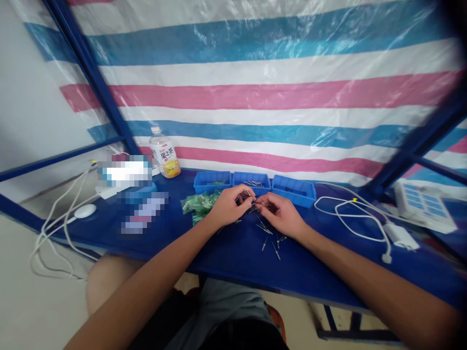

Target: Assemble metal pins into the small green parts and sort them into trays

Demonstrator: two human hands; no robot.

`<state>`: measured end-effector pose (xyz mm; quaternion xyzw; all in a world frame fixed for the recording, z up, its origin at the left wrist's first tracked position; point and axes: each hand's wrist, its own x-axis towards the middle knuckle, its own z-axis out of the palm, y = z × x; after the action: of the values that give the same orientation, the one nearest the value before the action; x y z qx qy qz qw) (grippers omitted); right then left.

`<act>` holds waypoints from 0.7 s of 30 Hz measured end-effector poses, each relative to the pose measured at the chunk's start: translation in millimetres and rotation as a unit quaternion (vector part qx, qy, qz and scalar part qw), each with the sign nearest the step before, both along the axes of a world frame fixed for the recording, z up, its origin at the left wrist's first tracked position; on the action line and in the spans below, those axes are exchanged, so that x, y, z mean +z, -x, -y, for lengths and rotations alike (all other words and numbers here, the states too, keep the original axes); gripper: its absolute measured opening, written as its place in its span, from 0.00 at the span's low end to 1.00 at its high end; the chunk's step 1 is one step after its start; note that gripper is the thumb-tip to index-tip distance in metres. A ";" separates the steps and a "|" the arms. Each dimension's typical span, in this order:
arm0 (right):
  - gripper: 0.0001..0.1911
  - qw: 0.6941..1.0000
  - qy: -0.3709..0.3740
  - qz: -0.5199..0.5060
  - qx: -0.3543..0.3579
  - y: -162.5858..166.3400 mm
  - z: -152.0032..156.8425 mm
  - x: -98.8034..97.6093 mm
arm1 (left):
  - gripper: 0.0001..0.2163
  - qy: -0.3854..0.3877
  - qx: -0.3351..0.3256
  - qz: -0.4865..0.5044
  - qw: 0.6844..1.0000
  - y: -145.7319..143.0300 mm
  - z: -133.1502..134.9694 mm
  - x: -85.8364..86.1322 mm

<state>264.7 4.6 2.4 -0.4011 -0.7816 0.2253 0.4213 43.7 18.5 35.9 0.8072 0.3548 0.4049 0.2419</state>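
While the left hand (233, 205) and right hand (280, 214) meet, fingers curled, their exact grip too small to tell, slim metal pins (276, 251) lie loose on the desk (226, 255), nearer the body than the right hand; a dragging wrist could scatter them.

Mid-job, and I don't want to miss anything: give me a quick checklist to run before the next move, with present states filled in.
1. Both hands in view: ok. Left hand and right hand show, fingertips close together.
2. Secure grip on a pin: cannot tell. Fingertips are too small to read.
3. Pins all in bins: not ok. Several pins lie loose on the table.
4. Pins in middle bin: ok. Some show inside.
5. Charger away from hands: ok. It lies to the right.
6. Bottle upright and capped: ok.
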 end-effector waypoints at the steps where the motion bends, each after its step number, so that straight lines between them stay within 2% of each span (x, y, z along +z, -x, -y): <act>1: 0.08 1.000 -0.001 0.001 0.001 0.0 0.0 0.1 | 0.07 -0.004 -0.003 -0.004 1.000 0.1 -0.4 0.0; 21: 0.12 0.999 -0.021 0.036 0.007 -0.4 3.7 6.5 | 0.10 -0.038 -0.036 -0.036 0.998 1.2 -2.5 0.2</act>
<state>265.1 1.0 8.8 -0.3942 -0.8037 0.1972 0.3997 42.5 21.0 36.0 0.8423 0.3186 0.3795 0.2122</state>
